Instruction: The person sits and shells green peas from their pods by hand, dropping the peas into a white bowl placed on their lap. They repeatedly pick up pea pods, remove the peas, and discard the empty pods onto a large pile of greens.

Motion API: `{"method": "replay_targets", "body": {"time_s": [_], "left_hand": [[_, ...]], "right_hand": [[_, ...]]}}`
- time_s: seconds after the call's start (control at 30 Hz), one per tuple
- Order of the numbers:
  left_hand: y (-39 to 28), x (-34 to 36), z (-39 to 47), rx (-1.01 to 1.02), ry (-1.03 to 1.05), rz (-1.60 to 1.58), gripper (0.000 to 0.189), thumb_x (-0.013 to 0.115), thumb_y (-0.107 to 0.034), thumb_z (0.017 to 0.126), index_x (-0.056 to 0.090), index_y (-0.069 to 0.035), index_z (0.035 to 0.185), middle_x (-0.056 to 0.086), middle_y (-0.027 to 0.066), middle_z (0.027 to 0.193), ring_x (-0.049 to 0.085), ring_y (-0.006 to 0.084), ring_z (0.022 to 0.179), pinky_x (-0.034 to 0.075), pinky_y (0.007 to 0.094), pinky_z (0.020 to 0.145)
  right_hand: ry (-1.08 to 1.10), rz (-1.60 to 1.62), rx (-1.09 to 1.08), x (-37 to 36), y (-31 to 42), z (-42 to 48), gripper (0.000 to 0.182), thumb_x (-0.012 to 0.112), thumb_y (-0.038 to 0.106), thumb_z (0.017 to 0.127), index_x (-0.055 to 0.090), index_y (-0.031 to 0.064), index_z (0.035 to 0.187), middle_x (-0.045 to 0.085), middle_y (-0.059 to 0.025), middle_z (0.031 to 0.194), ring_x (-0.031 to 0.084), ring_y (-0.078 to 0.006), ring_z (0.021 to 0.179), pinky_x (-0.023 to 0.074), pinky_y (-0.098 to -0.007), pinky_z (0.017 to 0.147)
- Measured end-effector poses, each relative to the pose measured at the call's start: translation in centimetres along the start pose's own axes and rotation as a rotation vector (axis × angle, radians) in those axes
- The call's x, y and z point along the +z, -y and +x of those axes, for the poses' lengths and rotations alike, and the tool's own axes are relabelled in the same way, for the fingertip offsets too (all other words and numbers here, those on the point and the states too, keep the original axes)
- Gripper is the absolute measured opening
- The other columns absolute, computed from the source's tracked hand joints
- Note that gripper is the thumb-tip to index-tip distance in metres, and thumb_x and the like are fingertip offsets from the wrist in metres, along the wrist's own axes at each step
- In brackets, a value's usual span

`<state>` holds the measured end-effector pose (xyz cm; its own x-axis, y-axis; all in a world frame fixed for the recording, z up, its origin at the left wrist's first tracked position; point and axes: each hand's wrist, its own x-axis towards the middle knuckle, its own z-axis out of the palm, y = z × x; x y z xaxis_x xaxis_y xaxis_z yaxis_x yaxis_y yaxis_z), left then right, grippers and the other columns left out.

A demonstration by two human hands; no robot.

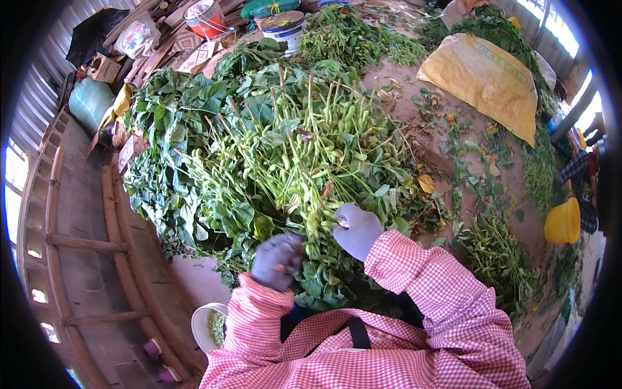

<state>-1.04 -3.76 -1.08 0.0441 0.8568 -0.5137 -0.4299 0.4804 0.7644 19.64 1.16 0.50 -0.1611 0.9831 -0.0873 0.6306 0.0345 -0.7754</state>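
A big heap of cut soybean plants [272,165] lies before me, with green pods, leaves and bare stem ends pointing up and away. My right hand [358,231], in a pale grey glove, has its fingers closed around soybean pods [313,221] at the near side of the heap. Just left of it is my left hand [277,262], in a darker glove, with the fingers curled. Whether anything is inside that curl is hidden. By my left forearm stands a white bucket [199,328] holding small green pieces [216,327], partly covered by the sleeve.
A wooden ladder [114,248] leans along the block wall at left. Behind the heap stand a red-and-white bucket [205,22] and a lidded white bucket [284,31]. More plants [500,257], a yellow sack [486,82] and a yellow bucket [562,221] are at right, near a partly visible person.
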Motion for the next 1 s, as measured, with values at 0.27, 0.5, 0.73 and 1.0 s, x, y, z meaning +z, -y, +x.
{"method": "replay_targets", "body": {"time_s": [0.27,0.5,0.73,1.0], "left_hand": [[2.3,4.7,2.5,0.223,-0.279,0.407,0.017,0.063,-0.012,0.087,0.065,0.004,0.094,0.056,-0.0008,0.063,0.046,0.0054,0.049,0.034,0.0202,0.044],[0.4,3.0,4.4,0.103,-0.221,0.098,0.012,0.06,-0.009,0.085,0.062,0.003,0.089,0.056,0.0012,0.063,0.047,0.0071,0.049,0.035,0.0202,0.043],[0.0,3.5,0.7,-0.012,-0.163,0.15,0.015,0.059,-0.011,0.086,0.061,0.002,0.092,0.057,0.0035,0.066,0.044,0.0075,0.047,0.032,0.0202,0.041],[2.8,3.4,2.6,-0.146,-0.097,-0.139,0.018,0.056,-0.015,0.09,0.06,0.002,0.092,0.052,0.0016,0.065,0.041,0.0075,0.046,0.031,0.0195,0.041]], "right_hand": [[-0.001,0.07,-0.087,0.4,-0.7,-0.6,0.03,0.067,0.017,0.078,0.058,0.005,0.103,0.066,-0.019,0.09,0.065,-0.0367,0.084,0.0529,-0.0409,0.074],[-0.008,0.064,-0.124,0.0,-0.8,0.1,0.023,0.067,0.013,0.077,0.061,0.0037,0.097,0.066,-0.0193,0.089,0.066,-0.0346,0.083,0.0534,-0.039,0.073],[-0.019,0.089,-0.14,0.1,-1.5,0.5,0.024,0.068,0.012,0.079,0.062,0.0011,0.099,0.066,-0.0187,0.091,0.068,-0.0301,0.084,0.0534,-0.0337,0.075],[-0.004,0.059,-0.125,0.1,-1.1,0.5,0.023,0.066,0.012,0.078,0.062,0.0026,0.098,0.066,-0.0195,0.09,0.066,-0.0335,0.084,0.053,-0.0363,0.074]]}}
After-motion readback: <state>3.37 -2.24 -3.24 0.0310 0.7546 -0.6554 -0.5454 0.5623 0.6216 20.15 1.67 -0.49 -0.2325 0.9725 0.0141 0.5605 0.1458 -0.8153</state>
